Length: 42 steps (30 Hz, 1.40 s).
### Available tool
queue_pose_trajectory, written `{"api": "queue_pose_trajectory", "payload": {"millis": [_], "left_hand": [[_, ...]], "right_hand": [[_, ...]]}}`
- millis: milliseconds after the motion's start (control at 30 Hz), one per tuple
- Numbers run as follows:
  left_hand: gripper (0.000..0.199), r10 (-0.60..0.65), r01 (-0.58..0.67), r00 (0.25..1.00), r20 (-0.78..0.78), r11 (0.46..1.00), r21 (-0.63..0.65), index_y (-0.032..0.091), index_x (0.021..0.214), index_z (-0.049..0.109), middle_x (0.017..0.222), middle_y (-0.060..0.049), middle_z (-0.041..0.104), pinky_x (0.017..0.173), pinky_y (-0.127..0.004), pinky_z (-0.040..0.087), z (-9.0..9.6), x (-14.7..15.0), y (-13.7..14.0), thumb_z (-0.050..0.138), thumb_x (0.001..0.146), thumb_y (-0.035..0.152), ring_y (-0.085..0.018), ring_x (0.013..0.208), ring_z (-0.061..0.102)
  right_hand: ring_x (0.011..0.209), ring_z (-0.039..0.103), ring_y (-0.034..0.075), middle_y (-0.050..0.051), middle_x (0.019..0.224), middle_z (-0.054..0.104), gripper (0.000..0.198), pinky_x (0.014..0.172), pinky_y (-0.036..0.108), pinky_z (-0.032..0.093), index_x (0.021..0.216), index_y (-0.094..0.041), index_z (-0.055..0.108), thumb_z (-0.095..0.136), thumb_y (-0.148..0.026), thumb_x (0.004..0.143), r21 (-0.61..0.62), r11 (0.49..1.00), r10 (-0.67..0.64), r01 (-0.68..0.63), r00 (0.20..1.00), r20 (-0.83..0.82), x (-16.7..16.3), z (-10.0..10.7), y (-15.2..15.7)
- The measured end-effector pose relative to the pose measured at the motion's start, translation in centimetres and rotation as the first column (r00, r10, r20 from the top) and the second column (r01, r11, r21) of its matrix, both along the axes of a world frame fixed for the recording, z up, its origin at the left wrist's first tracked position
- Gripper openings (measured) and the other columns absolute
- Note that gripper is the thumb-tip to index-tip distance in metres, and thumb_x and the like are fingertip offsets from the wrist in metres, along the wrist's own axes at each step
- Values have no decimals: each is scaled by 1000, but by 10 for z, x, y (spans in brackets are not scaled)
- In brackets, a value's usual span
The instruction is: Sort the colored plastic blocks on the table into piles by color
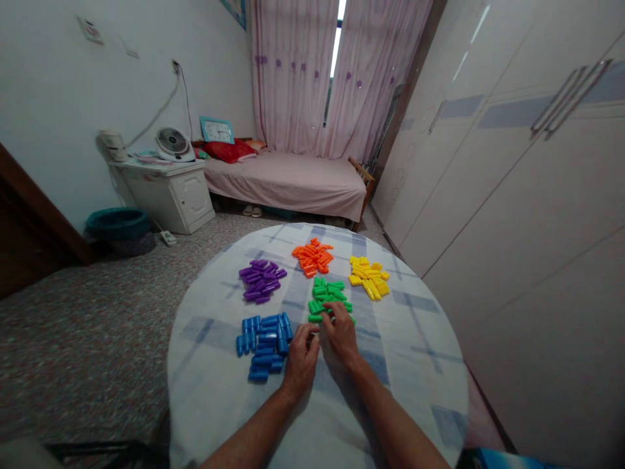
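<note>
Short, glossy plastic pieces, like small capped tubes, lie in heaps sorted by colour on a round table (405, 365). My right hand (340, 333) is over the near side of the green pieces (328, 292), its fingers bent down around one of them. Just left of it, my left hand (301, 358) rests beside the blue pieces (266, 342), thumb and fingers drawn together; whatever is between the fingertips is too small to make out. Some blue pieces lie side by side in rows. Farther off are the purple pieces (262, 280), orange pieces (312, 256) and yellow pieces (369, 276).
A checked white and blue cloth covers the table. Beyond it stand a bed (293, 172), a white cabinet (170, 192) with a fan (173, 142), and a teal-rimmed bin (120, 225). A tall wardrobe (527, 215) lines the right side.
</note>
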<state>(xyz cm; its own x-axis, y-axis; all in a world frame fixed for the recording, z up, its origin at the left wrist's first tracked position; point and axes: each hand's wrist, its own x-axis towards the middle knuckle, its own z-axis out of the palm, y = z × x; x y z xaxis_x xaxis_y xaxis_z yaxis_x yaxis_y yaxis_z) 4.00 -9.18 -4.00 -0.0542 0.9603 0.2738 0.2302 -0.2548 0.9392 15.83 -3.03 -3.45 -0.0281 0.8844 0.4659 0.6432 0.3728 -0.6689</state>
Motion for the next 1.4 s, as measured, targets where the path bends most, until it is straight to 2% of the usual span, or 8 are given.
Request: {"api": "queue_pose_trajectory", "payload": {"millis": [200,300,400,500,667,967,1167,1400], "left_hand": [[20,-87,94,990,-115,994,60,18,92,60,100,-7,60,86,-32,46,10,-5,-12,43,82,14,-18,100,56],[22,-91,113,969,-228,990,85,19,97,60,111,-8,59,86,-32,48,25,-23,-19,43,84,17,-19,106,55],[24,100,-33,909,-404,985,170,21,106,60,121,-9,56,99,-39,41,34,-58,-21,45,86,23,-22,117,50],[34,291,-236,766,-573,957,170,21,115,57,133,-11,48,106,-46,34,28,-97,-17,51,84,34,-27,126,42],[63,214,-338,675,-706,940,-38,17,133,42,138,-15,43,108,-51,29,4,-132,-10,52,81,51,-31,132,35],[87,86,-177,607,-790,984,-28,23,142,29,150,-14,24,103,-45,34,10,-89,-7,66,69,50,-33,132,35],[60,132,-196,511,-849,980,34,22,130,47,150,-14,24,94,-44,40,14,-67,-3,60,72,34,-32,123,45],[52,170,-177,532,-829,980,87,20,121,51,144,-12,35,92,-42,43,14,-66,6,58,69,24,-31,120,47]], "right_hand": [[78,56,18,7,91,61,26,74,33,46,94,-17,61,41,-28,83,90,946,-299,310,947,-120,58,0,-1],[76,58,18,9,92,63,29,76,34,45,92,-15,63,42,-29,78,29,911,-404,411,904,-138,89,-11,-3],[69,60,18,8,82,66,33,69,31,46,95,-14,65,42,-30,76,-148,874,-485,462,847,-219,103,-20,-6],[68,61,19,8,79,67,35,67,31,46,93,-14,66,43,-32,74,-209,870,-489,446,834,-255,101,-22,-7],[77,62,20,8,87,68,32,76,32,45,87,-17,67,43,-32,72,-160,902,-428,401,881,-203,95,-21,-2],[85,61,19,5,91,67,29,81,33,44,87,-19,66,41,-28,75,-136,922,-380,362,913,-147,95,-23,-3],[84,61,18,4,91,67,28,81,32,44,87,-20,66,40,-25,76,-127,927,-367,352,923,-119,93,-21,-3],[83,61,18,3,90,66,26,79,31,44,86,-20,65,40,-24,78,-146,931,-354,335,927,-127,93,-22,-3]]}}
